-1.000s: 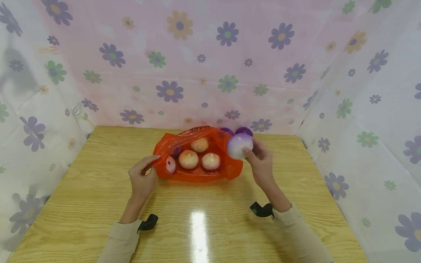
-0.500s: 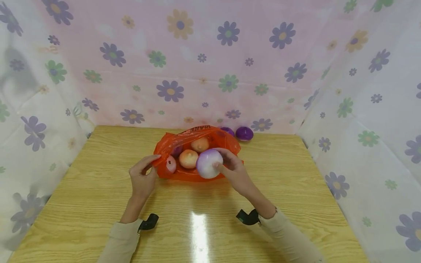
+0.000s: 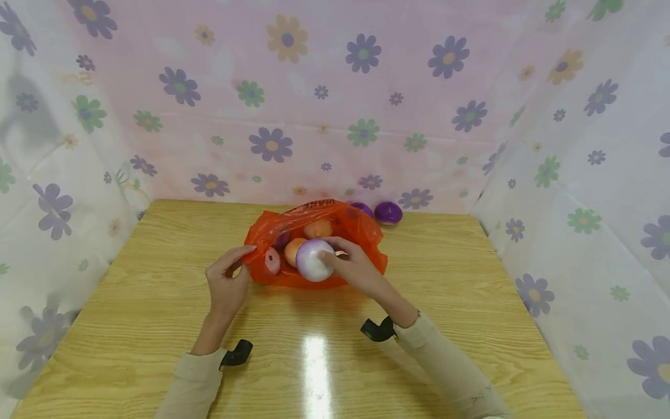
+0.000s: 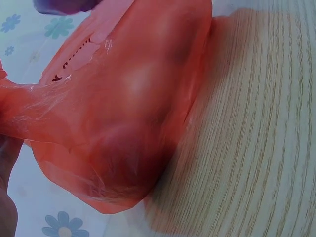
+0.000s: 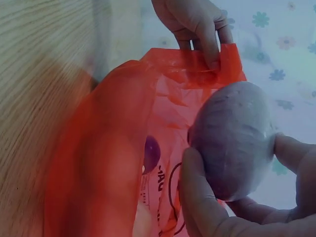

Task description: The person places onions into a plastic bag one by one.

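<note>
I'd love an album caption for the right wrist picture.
The right hand holds a round purplish object by a red bag, whose edge the left hand pinches.

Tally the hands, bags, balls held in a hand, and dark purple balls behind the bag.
Hands: 2 (left hand, right hand)
Bags: 1 (red bag)
Held balls: 1 (pale ball)
Dark purple balls behind: 2, one partly hidden
Total: 6

Red bag (image 4: 113,84) stretched to your left grip (image 4: 6,200)

Your grip shows only in part, at the bag's stretched end. On the bag you can make out dim rounded bulges (image 4: 140,91) and dark print (image 4: 75,53). The bag sits on your counter (image 4: 256,123), near the edge by the floral cloth (image 4: 34,34); past the bag shows a blurred purple thing (image 4: 64,5).
</note>
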